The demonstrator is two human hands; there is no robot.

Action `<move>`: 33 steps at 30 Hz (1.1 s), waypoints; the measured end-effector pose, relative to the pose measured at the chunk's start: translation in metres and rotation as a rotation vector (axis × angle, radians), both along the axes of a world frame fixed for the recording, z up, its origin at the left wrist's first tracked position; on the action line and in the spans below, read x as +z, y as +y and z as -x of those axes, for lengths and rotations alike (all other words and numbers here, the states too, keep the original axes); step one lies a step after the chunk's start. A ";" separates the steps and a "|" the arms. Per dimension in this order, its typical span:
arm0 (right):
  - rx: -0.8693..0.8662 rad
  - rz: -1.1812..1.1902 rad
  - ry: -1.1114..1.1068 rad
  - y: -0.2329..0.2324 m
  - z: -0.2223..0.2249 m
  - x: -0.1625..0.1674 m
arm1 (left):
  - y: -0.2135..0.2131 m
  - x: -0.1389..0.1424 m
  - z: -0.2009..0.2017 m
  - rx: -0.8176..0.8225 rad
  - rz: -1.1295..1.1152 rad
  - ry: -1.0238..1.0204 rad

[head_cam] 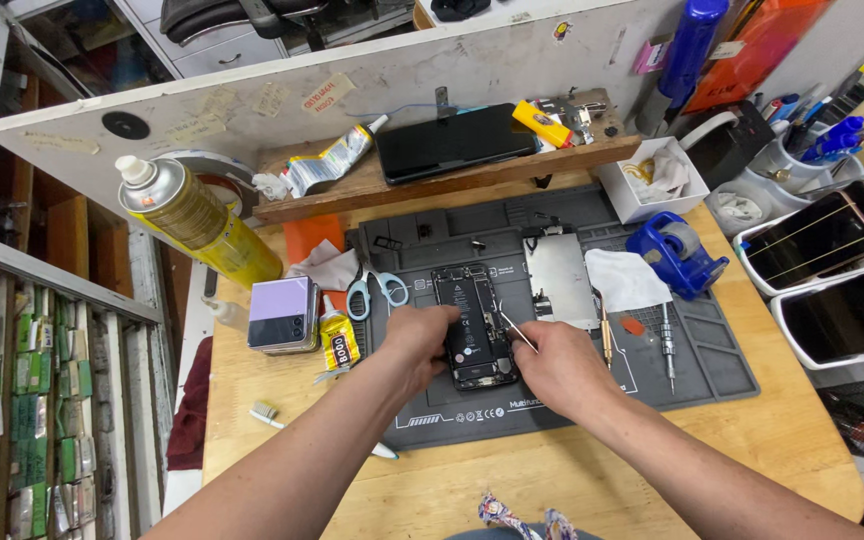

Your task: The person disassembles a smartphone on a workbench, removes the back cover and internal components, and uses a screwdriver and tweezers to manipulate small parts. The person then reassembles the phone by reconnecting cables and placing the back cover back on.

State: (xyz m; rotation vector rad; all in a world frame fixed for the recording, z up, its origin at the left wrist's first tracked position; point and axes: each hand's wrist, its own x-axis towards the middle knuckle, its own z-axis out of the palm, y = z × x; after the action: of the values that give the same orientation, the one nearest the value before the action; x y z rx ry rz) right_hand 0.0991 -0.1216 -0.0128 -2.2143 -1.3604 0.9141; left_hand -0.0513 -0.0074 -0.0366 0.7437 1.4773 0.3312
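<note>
Closest to the camera both forearms come up over the wooden bench [452, 490] and meet on a dark grey work mat [712, 370]. The left hand [417, 335] is curled down onto the opened phone [472, 325], fingers pressing on its left edge and lower half, so it's pinning the phone flat on the mat. The right hand [552, 365] is pinched closed around a thin metal tool [517, 332], looks like tweezers or a fine probe, with the tip angled up-left and touching the right side of the phone's insides. The phone lies back-off, roughly upright in the middle of the mat, black battery and board showing.

Just left of the left hand there's a small yellow glue tube [338, 340] and a folded lilac flip phone [283, 314], both on the bench right at the mat's edge. A pair of light blue scissors [372, 290] sits on the mat's upper left. Right of the opened phone is a silvery metal plate [560, 280], then a white cloth [624, 280], and two screwdrivers [667, 345] lying lengthwise.

Further back, a blue tape dispenser [674, 252] sits at the mat's top right corner, and a big yellow spray can [197, 220] lies tilted at the far left. Behind the mat a low wooden shelf [432, 180] carries a black phone [454, 142] face up, a squeezed tube and a yellow lighter. Far right are trays with more phones [812, 240].
</note>
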 end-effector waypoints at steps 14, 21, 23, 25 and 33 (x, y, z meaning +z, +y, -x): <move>-0.071 -0.239 0.102 0.013 -0.013 -0.021 | -0.009 -0.001 0.039 -0.042 -0.078 -0.306; -0.399 -0.135 0.969 0.024 -0.012 -0.001 | -0.007 0.010 0.039 -0.143 -0.062 -0.384; -0.404 -0.173 0.980 0.023 -0.010 0.004 | -0.008 0.012 0.040 -0.162 -0.045 -0.399; -0.423 -0.197 0.959 0.019 -0.007 0.006 | -0.004 0.015 0.038 -0.189 -0.054 -0.430; -0.511 -0.223 0.923 0.009 0.010 0.001 | -0.003 0.010 0.022 -0.187 -0.051 -0.642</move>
State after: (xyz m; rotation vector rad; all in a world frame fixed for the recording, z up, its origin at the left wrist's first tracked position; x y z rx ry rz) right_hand 0.0891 -0.1126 -0.0120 -1.5002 -0.4137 1.2542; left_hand -0.0733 -0.0100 -0.0269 0.7221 0.7916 0.4182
